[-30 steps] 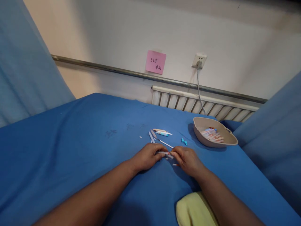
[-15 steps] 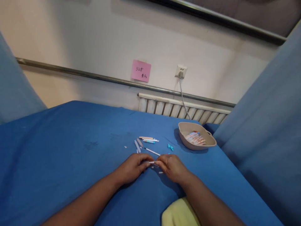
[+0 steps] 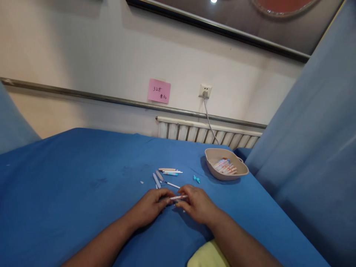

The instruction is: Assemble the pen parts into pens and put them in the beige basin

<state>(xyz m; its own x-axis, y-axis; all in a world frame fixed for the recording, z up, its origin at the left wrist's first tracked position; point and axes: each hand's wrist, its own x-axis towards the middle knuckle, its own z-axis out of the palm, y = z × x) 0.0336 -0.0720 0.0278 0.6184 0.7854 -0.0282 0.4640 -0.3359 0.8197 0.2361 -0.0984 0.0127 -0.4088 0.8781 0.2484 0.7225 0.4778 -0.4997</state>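
Observation:
Low over the blue cloth, both hands meet at a slim whitish pen with pinkish marks. My left hand is closed, its fingertips pinching the pen's left end. Around the right end, the thumb and fingers of my right hand are closed; part of the pen is hidden there. Just beyond my hands lies a thin white refill with a dark tip. Two greyish-purple pen barrels lie to its left. Farther back are a peach stick and a turquoise piece. Tiny white bits are scattered near my fingers.
A beige basket with several pens in it stands at the back right. Small turquoise parts lie between it and my hands. Blue curtains hang at the sides. Behind the cloth are a radiator and a plugged cord.
More of the pen shows between my hands, with pinkish marks visible, and my right hand's fingers are more spread around it. The whole view has shifted slightly.

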